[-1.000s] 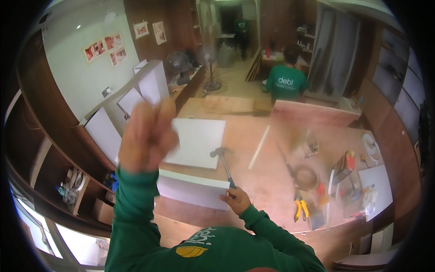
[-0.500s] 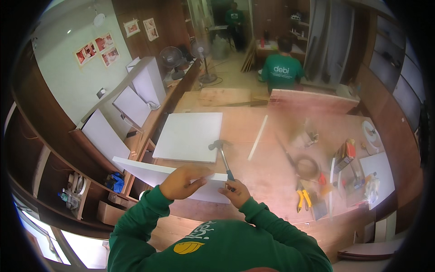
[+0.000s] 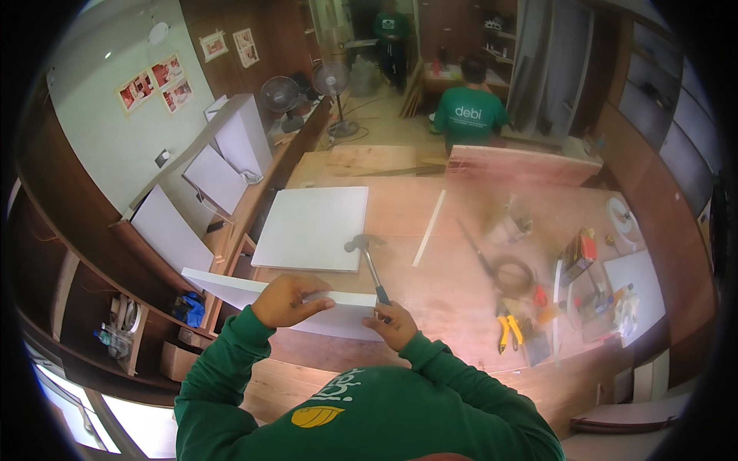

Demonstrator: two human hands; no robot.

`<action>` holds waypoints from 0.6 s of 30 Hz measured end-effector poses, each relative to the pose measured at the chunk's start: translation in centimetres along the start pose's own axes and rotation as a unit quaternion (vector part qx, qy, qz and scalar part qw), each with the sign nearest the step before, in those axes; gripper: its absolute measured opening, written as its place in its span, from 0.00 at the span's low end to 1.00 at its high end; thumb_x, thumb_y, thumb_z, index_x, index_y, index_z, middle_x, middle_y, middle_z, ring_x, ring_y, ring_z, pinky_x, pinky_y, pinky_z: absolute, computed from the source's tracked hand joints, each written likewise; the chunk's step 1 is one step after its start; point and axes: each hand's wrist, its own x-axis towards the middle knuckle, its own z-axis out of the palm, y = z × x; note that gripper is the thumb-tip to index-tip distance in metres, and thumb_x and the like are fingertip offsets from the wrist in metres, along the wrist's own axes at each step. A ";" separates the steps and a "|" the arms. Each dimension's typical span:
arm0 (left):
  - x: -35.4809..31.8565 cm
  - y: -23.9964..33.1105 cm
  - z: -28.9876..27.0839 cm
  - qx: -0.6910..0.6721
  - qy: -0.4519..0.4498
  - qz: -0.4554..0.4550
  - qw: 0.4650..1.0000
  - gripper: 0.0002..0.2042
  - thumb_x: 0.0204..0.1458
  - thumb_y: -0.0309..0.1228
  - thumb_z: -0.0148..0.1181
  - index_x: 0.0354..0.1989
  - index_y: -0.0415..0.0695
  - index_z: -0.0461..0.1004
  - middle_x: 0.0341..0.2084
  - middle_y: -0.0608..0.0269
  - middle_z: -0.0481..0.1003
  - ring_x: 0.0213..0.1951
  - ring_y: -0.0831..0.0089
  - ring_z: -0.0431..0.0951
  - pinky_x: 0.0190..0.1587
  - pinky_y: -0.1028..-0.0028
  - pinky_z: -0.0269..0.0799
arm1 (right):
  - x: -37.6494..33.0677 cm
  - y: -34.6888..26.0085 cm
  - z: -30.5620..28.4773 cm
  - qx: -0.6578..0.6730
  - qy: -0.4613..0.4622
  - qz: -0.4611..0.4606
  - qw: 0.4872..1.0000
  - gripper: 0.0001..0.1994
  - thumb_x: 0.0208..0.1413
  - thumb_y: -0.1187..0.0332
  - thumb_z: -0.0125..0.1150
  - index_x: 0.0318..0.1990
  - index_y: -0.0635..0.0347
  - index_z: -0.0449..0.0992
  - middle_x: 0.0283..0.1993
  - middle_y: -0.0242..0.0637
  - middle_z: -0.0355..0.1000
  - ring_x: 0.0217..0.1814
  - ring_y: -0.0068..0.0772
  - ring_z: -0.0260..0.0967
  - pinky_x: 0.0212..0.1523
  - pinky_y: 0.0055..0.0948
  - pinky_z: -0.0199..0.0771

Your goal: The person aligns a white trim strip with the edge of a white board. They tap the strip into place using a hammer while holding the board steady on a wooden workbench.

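Note:
A long white board stands on its edge at the near side of the workbench. My left hand is closed over its top edge, the thumb lying along the rim and the fingers partly hidden behind. At the board's right end, my right hand is wrapped round the dark grip of a claw hammer, its thumb near the board's corner. The hammer head points away from me, above the bench. Just beyond lies a flat white panel.
The wooden workbench carries a white strip, yellow-handled pliers, a tape roll and a small box at right. White panels lean at left. A co-worker sits beyond the bench; another person stands farther back.
My left hand has slid a little left along the board's top edge, away from the right hand. The hammer stays in my right hand. The whole view has shifted slightly.

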 end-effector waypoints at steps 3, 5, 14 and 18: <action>0.3 -0.5 0.2 -0.059 -0.017 0.028 0.998 0.14 0.59 0.33 0.69 0.49 0.37 0.82 0.44 0.48 0.83 0.42 0.52 0.83 0.47 0.64 0.78 | 0.2 -0.3 0.0 -0.003 -0.005 0.008 1.000 0.19 0.57 0.55 0.75 0.45 0.61 0.82 0.38 0.41 0.70 0.39 0.36 0.68 0.42 0.35 0.71; 0.1 0.0 0.9 -0.106 0.012 0.028 0.994 0.14 0.59 0.32 0.69 0.50 0.37 0.81 0.44 0.48 0.83 0.44 0.51 0.83 0.48 0.63 0.78 | 0.1 -0.1 0.1 -0.002 -0.003 0.009 1.000 0.19 0.57 0.55 0.75 0.46 0.61 0.82 0.37 0.41 0.70 0.38 0.36 0.68 0.42 0.35 0.71; -0.2 0.1 1.7 -0.036 0.084 0.091 0.992 0.12 0.56 0.27 0.71 0.47 0.38 0.82 0.43 0.52 0.83 0.43 0.55 0.83 0.48 0.64 0.78 | -0.1 0.5 0.2 -0.002 0.008 -0.010 1.000 0.18 0.59 0.58 0.73 0.52 0.58 0.83 0.36 0.38 0.69 0.38 0.34 0.67 0.42 0.35 0.70; -0.5 0.3 1.6 -0.018 0.112 0.083 0.990 0.11 0.55 0.30 0.73 0.43 0.39 0.82 0.40 0.55 0.83 0.39 0.58 0.83 0.44 0.66 0.78 | -0.2 -0.4 0.0 0.000 0.010 -0.018 1.000 0.18 0.59 0.58 0.73 0.52 0.58 0.83 0.36 0.37 0.69 0.37 0.34 0.66 0.41 0.34 0.69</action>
